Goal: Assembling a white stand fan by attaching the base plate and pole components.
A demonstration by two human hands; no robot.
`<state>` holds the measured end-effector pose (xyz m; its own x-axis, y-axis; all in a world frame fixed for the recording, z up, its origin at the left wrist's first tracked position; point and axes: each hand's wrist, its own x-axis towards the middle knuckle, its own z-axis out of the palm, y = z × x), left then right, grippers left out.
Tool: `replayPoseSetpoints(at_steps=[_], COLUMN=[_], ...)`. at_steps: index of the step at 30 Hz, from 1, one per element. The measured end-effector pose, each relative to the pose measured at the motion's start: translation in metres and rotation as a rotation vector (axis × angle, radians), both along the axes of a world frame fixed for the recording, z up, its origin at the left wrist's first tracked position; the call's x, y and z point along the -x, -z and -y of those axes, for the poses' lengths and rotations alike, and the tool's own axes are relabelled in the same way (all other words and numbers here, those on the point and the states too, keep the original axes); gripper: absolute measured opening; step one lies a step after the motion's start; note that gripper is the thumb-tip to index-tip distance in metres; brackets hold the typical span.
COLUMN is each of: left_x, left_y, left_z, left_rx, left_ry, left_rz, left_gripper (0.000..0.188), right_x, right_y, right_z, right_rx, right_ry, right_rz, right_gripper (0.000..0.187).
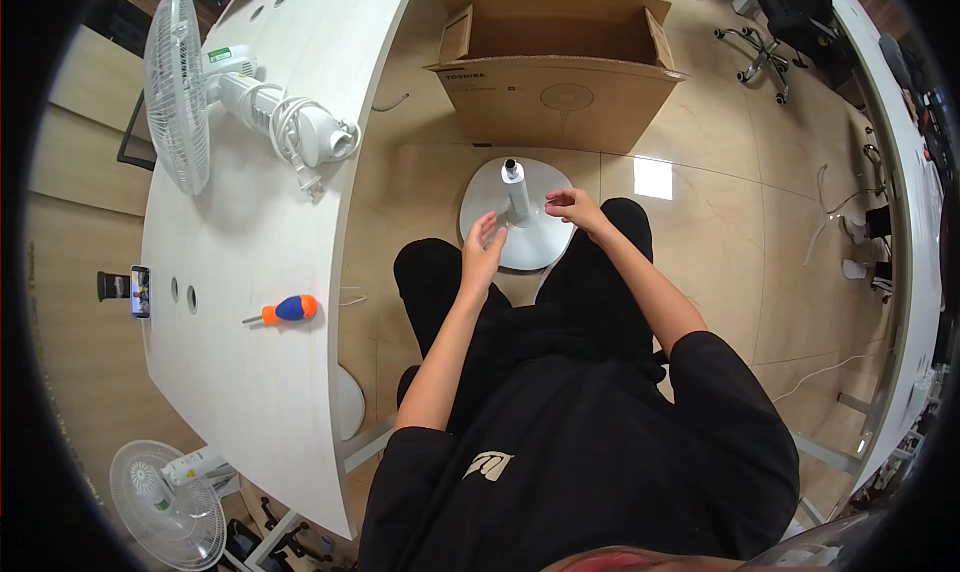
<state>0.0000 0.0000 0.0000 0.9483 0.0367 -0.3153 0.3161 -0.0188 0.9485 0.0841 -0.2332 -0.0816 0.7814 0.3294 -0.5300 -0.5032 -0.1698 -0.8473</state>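
A round white fan base [490, 197] with a short upright pole [514, 187] stands on the tiled floor in front of my knees. My left hand [483, 247] hovers open just left of the pole, fingers spread, holding nothing. On the pole's right, my right hand [572, 207] has its fingers loosely curled and also looks empty. Neither hand touches the pole.
A white table [250, 302] to my left carries a fan head with coiled cord [230, 97], an orange and blue screwdriver [285, 311] and a phone on a stand [138, 291]. An open cardboard box [560, 67] sits beyond the base. Another fan [170, 502] lies lower left.
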Motion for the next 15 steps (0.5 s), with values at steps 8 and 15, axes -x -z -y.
replayPoseSetpoints(at_steps=[8, 15], left_x=[-0.042, -0.039], left_y=[0.058, 0.068], left_z=[-0.009, -0.038], left_rx=[0.087, 0.242], left_ry=[-0.024, -0.02], left_rz=[-0.101, -0.217], left_gripper=[0.049, 0.047], right_x=[-0.047, -0.06], right_y=[0.109, 0.124], right_z=[-0.057, -0.087], right_rx=[0.284, 0.303], right_ry=[0.085, 0.207], right_rz=[0.371, 0.472], right_gripper=[0.087, 0.086])
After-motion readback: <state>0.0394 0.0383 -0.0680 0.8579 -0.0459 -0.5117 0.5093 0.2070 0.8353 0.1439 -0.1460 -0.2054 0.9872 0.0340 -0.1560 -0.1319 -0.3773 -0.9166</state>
